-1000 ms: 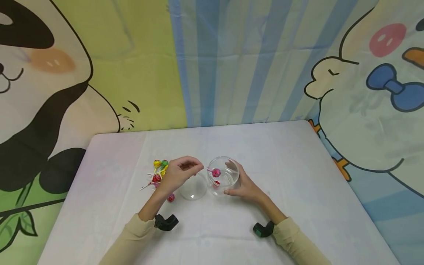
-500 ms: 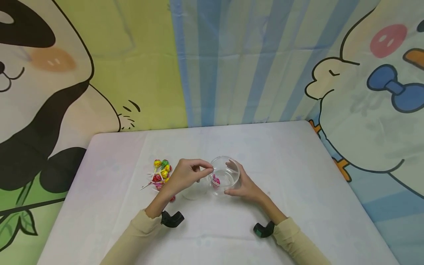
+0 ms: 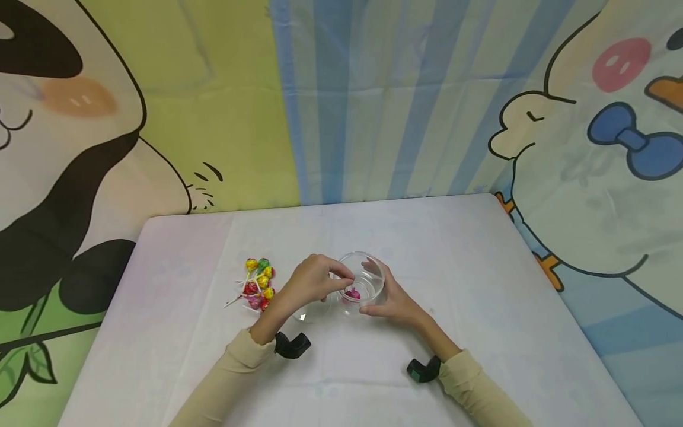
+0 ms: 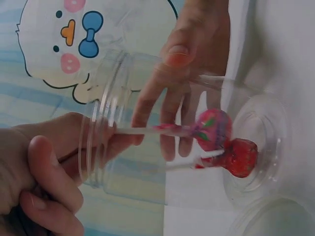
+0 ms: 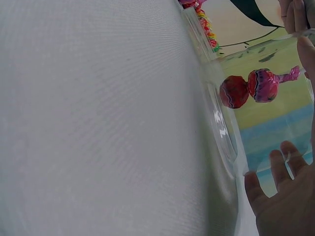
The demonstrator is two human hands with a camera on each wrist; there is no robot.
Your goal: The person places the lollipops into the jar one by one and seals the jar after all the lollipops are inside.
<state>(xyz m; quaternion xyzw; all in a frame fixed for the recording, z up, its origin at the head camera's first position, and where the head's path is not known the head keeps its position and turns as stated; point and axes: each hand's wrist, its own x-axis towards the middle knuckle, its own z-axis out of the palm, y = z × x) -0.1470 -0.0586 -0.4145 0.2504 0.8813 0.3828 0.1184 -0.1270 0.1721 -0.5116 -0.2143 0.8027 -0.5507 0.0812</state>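
A clear jar [image 3: 370,288] stands upright on the table. My right hand [image 3: 395,301] grips its right side, fingers and thumb spread around the wall. My left hand [image 3: 316,281] is at the jar's mouth, pinching the white stick of a pink lollipop [image 4: 214,129] between thumb and finger. That lollipop's wrapped head hangs low inside the jar, touching or very near a red lollipop [image 4: 241,158] at the bottom. Left of the jar lies a clear round lid [image 3: 304,315], partly hidden under my left hand.
Several wrapped lollipops [image 3: 263,281] in yellow, green, red and pink lie in a pile left of my left forearm. A white cloth covers the table [image 3: 459,255]. Behind it hangs a printed cartoon curtain [image 3: 368,107].
My left hand has moved right to the jar's mouth and lowered the pink lollipop into the jar. My right hand keeps its grip on the jar.
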